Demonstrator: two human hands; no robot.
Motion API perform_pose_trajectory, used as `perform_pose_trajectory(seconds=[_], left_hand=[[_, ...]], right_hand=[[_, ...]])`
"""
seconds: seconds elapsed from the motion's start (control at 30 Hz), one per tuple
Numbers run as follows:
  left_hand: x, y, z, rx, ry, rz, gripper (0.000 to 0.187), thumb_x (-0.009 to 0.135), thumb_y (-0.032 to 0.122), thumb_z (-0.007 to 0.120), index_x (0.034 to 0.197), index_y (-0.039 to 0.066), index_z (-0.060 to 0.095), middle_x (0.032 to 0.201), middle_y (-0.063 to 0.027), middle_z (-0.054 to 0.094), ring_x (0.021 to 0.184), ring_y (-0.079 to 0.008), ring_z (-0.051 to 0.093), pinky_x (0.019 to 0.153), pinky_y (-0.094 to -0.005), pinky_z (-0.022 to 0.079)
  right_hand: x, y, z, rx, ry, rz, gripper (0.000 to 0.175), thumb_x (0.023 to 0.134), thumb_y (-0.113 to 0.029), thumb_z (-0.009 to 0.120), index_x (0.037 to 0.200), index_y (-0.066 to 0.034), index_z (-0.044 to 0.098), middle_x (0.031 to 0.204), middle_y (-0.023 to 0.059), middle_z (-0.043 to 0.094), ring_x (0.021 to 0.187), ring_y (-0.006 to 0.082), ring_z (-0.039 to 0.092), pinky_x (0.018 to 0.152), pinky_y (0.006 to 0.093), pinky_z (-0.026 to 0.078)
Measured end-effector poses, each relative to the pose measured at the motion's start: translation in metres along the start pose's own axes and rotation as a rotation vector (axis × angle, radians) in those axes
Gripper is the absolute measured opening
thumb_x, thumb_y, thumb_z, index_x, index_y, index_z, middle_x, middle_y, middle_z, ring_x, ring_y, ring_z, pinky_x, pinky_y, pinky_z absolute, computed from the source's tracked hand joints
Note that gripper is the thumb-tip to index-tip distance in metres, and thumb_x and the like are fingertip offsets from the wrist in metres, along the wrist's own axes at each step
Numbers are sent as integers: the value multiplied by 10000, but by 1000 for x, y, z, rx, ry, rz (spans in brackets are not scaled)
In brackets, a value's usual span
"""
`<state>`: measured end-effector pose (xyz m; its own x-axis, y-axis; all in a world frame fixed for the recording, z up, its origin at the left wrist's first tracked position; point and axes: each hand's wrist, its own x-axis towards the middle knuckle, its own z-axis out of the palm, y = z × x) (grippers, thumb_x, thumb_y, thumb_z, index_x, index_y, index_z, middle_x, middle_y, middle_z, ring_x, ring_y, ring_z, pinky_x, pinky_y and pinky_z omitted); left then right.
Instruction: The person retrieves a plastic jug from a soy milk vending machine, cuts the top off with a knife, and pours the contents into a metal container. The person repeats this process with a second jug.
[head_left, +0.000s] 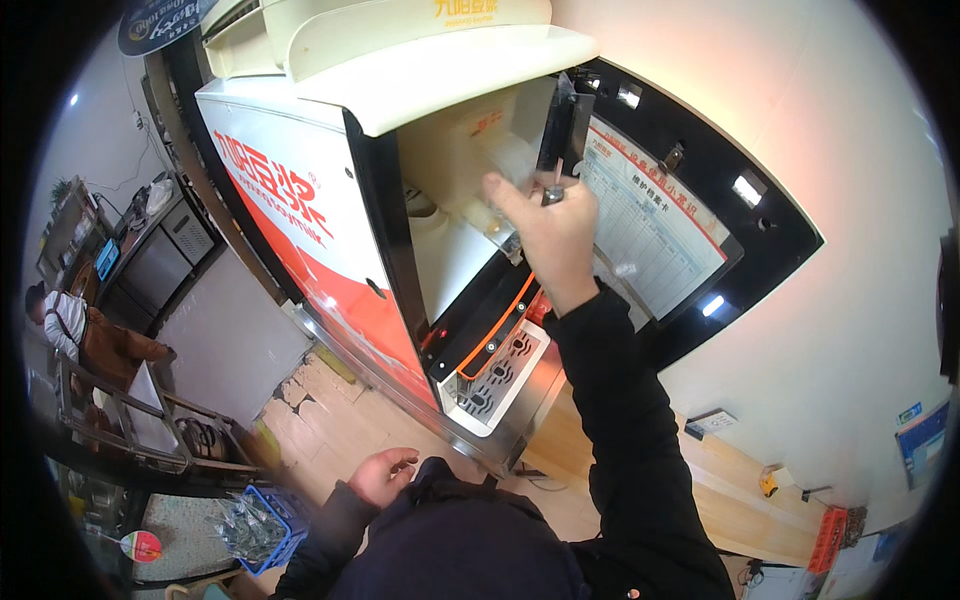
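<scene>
A tall soymilk dispenser (315, 217) with white and red sides stands in front of me, its front door (780, 217) swung out to the right. My right hand (551, 225) is raised at the opening, its fingers curled around a small dark-ended tool (553, 193), perhaps a screwdriver; blur hides its exact kind. Just left of that hand, blurred pale or clear parts show inside the cabinet. A drip tray (502, 379) with a patterned grille sits below. My left hand (384, 476) hangs low near my body, fingers loosely bent, holding nothing visible.
A clipboard with a printed form (660, 225) hangs inside the door. A wooden counter (645, 465) runs to the lower right. At lower left is a blue plastic basket (276, 529) of wrapped items. A person (97, 330) stands farther off at left, by a metal-framed rack (150, 420).
</scene>
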<state>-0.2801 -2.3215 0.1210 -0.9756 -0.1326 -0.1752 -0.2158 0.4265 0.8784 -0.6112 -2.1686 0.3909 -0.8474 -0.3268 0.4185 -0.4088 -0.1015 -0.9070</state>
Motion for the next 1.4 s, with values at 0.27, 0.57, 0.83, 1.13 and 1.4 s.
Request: perform_pose_trajectory(seconds=[0.27, 0.57, 0.83, 1.13, 1.4], left_hand=[[-1, 36, -2, -14, -5, 99, 253, 1008, 58, 674, 1248, 5, 735, 1145, -158, 774, 1040, -274, 751, 941, -359, 588], [4, 163, -54, 397, 234, 591, 403, 921, -8, 671, 1322, 33, 685, 1255, -177, 730, 1131, -388, 715, 986, -450, 579], [-42, 306, -32, 678, 520, 1081, 716, 902, 272, 829, 1476, -33, 528, 1429, -307, 618, 1249, -484, 646, 1055, -564, 515], [-144, 201, 80, 575, 144, 17, 1153, 687, 343, 938, 1606, -47, 361, 1254, -281, 654, 1145, -462, 660, 1023, -486, 538], [-352, 84, 184, 257, 590, -299, 1055, 693, 296, 936, 1549, -30, 413, 1260, -245, 670, 1176, -441, 659, 1037, -481, 540]], right_hand=[[-7, 31, -27, 197, 333, -135, 206, 980, -244, 814, 967, -50, 744, 765, -27, 677, 548, 9, 509, 479, 194, 352], [-100, -12, -90, 160, 375, -123, 197, 995, -129, 790, 1121, 5, 719, 811, -26, 662, 581, 19, 521, 500, 196, 363], [-238, 9, -205, 117, 19, -30, 359, 864, -1, 839, 1201, 38, 722, 1071, 41, 734, 919, 121, 675, 844, 280, 547], [-331, 67, -127, 226, -925, 292, 218, 836, -3, 890, 984, -6, 730, 975, 34, 692, 846, 79, 646, 730, 260, 533], [-467, 90, -16, 96, -1414, 550, 301, 847, -87, 935, 1058, 24, 751, 968, 16, 747, 905, 103, 671, 825, 289, 555]])
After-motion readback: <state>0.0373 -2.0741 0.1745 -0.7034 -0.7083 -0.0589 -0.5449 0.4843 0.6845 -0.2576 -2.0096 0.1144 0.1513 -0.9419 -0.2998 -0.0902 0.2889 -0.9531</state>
